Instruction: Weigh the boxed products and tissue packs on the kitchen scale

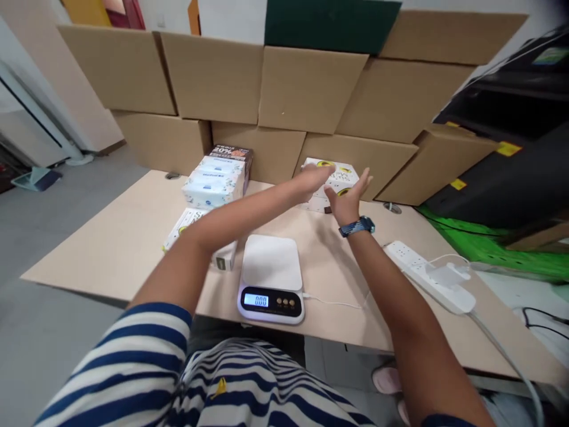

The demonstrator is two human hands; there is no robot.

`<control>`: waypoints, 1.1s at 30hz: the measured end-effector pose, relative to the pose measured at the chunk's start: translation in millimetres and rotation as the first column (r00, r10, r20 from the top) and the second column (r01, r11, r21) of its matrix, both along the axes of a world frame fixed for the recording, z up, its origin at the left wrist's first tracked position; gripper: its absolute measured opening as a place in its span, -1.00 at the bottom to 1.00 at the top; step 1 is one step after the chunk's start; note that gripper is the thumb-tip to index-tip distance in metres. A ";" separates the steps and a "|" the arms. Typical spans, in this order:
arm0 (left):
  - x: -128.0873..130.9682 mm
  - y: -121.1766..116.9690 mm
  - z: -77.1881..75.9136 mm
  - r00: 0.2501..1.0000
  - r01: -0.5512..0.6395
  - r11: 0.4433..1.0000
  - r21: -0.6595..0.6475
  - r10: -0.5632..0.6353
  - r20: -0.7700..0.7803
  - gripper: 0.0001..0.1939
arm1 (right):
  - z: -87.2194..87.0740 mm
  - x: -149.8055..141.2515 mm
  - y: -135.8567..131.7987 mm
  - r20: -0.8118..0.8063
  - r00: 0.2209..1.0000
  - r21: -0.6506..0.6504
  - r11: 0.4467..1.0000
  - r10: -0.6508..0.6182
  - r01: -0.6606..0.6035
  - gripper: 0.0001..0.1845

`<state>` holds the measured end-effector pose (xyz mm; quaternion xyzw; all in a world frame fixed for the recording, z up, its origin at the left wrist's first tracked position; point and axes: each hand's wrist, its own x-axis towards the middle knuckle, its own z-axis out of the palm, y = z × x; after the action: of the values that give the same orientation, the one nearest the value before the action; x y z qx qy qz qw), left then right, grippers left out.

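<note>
Both my arms reach forward over the beige table [102,237]. My left hand [313,178] lies flat with fingers stretched out, touching the top of a white box with avocado pictures [344,175] at the table's far side. My right hand [349,198], with a blue watch on its wrist, is open at the box's near right side, fingers spread. A white kitchen scale [272,277] sits below my arms near the front edge; its lit display reads 0.00 and its platform is bare.
A stack of tissue packs [216,178] and a dark printed box [233,154] stand at the left back. Another white box [189,222] lies under my left forearm. A white power strip [427,276] lies at right. Cardboard cartons [306,89] wall off the back.
</note>
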<state>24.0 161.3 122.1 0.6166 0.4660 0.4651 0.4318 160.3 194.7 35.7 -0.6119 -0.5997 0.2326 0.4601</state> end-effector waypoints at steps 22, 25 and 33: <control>-239.1 -274.6 -95.5 0.949 -0.270 0.963 0.000 0.266 0.172 -0.08 | 34.4 -115.9 -215.2 -0.769 0.334 -0.083 0.433 0.545 -0.898 -0.21; -217.0 -276.9 -73.4 0.974 -0.126 0.992 -0.002 0.124 0.187 -0.07 | 39.0 -51.9 -221.4 -0.681 0.468 -0.172 0.499 0.563 -0.850 -0.13; -151.1 -217.8 -112.8 0.940 0.259 0.951 -0.168 -0.208 0.271 -0.03 | 4.6 25.8 -219.7 -0.609 0.683 -0.336 0.649 0.403 -0.682 -0.18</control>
<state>-127.1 -56.5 9.3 0.5572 0.3757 0.4347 0.5995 186.2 -25.0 40.3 -0.4195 -0.5339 0.6669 0.3069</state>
